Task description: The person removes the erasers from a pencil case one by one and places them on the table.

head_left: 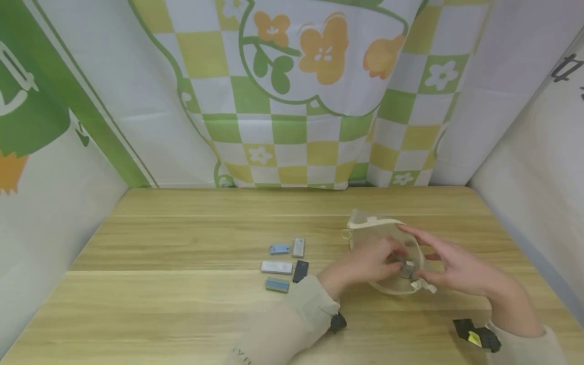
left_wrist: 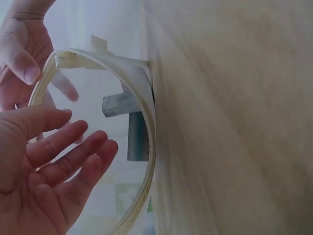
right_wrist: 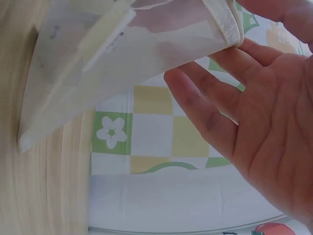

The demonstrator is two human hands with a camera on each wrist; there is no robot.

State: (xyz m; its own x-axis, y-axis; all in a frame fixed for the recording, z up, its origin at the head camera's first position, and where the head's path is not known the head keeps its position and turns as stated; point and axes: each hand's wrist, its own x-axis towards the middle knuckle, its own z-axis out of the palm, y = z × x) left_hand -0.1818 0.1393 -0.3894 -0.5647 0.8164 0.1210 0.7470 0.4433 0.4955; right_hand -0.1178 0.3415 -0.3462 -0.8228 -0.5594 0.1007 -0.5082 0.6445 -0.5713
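A translucent zip pouch (head_left: 365, 232) with a cream zipper edge lies on the table at the right, its mouth held wide. My right hand (head_left: 461, 266) grips the pouch's rim from the right, thumb inside the edge and fingers outside. At the mouth is my left hand (head_left: 367, 259); in the left wrist view its fingers (left_wrist: 83, 152) are loosely bent with nothing between them. Through the opening show a grey bar (left_wrist: 120, 105) and a darker blue-grey bar (left_wrist: 138, 139). The right wrist view shows the pouch's cloudy side (right_wrist: 73, 98) against the fingers.
Left of the pouch lie several small flat bars: a blue one (head_left: 280, 249), a light grey one (head_left: 298, 247), a longer whitish one (head_left: 277, 267), a black one (head_left: 300, 271) and a blue-grey one (head_left: 277, 285). A patterned curtain (head_left: 292, 126) hangs behind the wooden table (head_left: 182, 228).
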